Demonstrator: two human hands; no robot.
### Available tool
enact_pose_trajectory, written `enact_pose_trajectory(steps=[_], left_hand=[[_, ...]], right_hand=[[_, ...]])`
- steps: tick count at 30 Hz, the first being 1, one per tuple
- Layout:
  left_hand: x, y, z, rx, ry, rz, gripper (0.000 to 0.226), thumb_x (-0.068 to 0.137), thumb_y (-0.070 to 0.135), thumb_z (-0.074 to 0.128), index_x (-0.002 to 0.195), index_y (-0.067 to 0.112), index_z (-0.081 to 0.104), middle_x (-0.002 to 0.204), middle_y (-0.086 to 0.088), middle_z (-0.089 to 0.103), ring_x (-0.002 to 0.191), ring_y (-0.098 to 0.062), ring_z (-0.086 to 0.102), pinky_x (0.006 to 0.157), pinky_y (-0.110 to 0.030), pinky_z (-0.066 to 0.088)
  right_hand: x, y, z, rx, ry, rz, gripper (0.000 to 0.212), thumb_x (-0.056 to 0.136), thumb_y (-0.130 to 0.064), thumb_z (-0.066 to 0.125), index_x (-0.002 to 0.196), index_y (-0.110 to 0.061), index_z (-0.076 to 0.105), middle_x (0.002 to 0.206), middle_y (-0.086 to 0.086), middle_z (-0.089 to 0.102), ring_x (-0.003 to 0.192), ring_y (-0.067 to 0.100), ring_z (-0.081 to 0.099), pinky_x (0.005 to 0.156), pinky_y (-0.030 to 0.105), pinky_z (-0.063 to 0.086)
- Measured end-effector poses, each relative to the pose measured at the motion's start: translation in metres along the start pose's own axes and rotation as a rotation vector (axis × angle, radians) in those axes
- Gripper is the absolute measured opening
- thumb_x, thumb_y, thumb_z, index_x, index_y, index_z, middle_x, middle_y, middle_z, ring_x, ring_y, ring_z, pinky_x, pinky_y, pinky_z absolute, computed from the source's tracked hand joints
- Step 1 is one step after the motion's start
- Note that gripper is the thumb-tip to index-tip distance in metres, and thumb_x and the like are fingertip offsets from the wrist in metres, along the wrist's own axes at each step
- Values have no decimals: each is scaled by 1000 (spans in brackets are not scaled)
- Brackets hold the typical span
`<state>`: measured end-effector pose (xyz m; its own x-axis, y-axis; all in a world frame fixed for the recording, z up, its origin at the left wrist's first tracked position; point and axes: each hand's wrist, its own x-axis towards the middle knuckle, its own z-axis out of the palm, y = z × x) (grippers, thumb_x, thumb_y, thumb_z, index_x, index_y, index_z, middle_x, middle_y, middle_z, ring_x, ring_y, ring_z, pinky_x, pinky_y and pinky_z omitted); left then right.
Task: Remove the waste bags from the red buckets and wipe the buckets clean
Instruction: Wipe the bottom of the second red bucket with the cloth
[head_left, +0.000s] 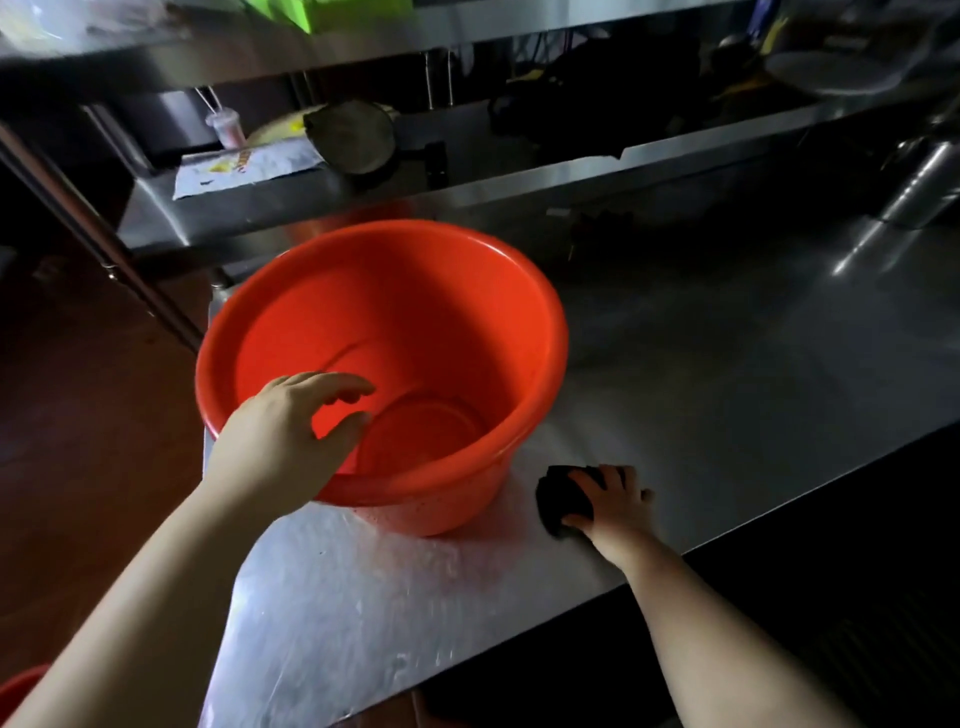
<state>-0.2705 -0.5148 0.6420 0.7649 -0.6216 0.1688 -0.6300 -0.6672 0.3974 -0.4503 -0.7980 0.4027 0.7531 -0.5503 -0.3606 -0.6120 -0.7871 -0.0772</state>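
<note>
The left hand (291, 431) is hovering released, fingers loosely spread, over the near rim of the red bucket (415, 312). The right hand (615, 501) is grasping a dark cloth (556, 499) against the bench (727, 389). The bucket is standing upright on the bench, just left of the cloth.

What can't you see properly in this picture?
Head view only.
The red bucket: near rim hidden under the left hand.
The dark cloth: partly covered by the right hand, too dark to identify.
The second red thing: cut off by the bottom-left corner.
The shelf clutter: dark, blurred.
</note>
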Motion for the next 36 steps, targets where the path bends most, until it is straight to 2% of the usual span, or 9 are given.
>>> enact_pose_trajectory(steps=[8,11,14,18,21,25,31,33,36], left_hand=[[27,-13,-23,-218,26,70,21,84,19,70,104,25,72,93,12,62,94,-10,57,81,-30,45],[71,-28,-47,-186,65,57,27,82,13,69,107,20,71,97,7,63,95,-16,58,80,-26,41],[130,-51,-55,-72,103,45,39,78,22,65,117,18,67,116,-9,65,108,-31,58,90,-33,44],[190,-60,-45,185,-70,-109,52,84,20,60,134,19,46,132,-11,50,123,-35,45,96,-45,42],[216,-69,-29,156,-165,-126,41,85,27,61,124,18,54,123,-11,60,112,-32,57,89,-41,49],[227,-76,-17,71,-166,-131,37,88,40,59,119,18,60,118,-13,63,109,-34,58,87,-42,51],[187,-69,-65,55,197,79,36,95,30,53,128,15,56,118,-17,54,116,-38,41,91,-49,44],[166,-72,-69,56,296,126,36,95,29,53,127,14,57,114,-16,54,111,-39,42,86,-49,46],[144,-73,-58,99,392,214,36,95,28,54,126,10,58,103,-17,54,100,-40,45,73,-49,49]], right_hand=[[-1,0,-24,38,175,54,47,94,-55,43,137,-38,39,129,3,46,118,27,40,90,37,41],[3,12,-76,174,373,99,47,91,-53,42,130,-28,52,121,13,59,107,37,51,90,43,45],[2,10,-152,341,636,217,36,91,-36,58,124,-22,58,113,23,60,107,43,52,95,46,37],[-6,-18,-247,576,873,165,27,87,-37,60,112,-28,56,106,17,61,102,41,54,92,52,43],[-11,-59,-270,489,938,45,28,85,-32,66,112,-25,60,103,17,60,97,41,53,87,46,42],[-20,-119,-267,344,901,-97,31,84,-29,69,113,-20,64,96,16,59,90,39,50,80,41,37],[-32,-160,-259,137,762,-296,34,82,-44,68,112,-28,63,98,5,55,93,32,45,76,42,45],[-34,-173,-239,41,731,-330,36,76,-45,73,106,-28,64,90,5,55,87,34,48,67,42,46],[-23,-192,-197,-152,547,-297,38,60,-44,84,90,-26,69,78,9,55,76,36,53,55,39,45]])
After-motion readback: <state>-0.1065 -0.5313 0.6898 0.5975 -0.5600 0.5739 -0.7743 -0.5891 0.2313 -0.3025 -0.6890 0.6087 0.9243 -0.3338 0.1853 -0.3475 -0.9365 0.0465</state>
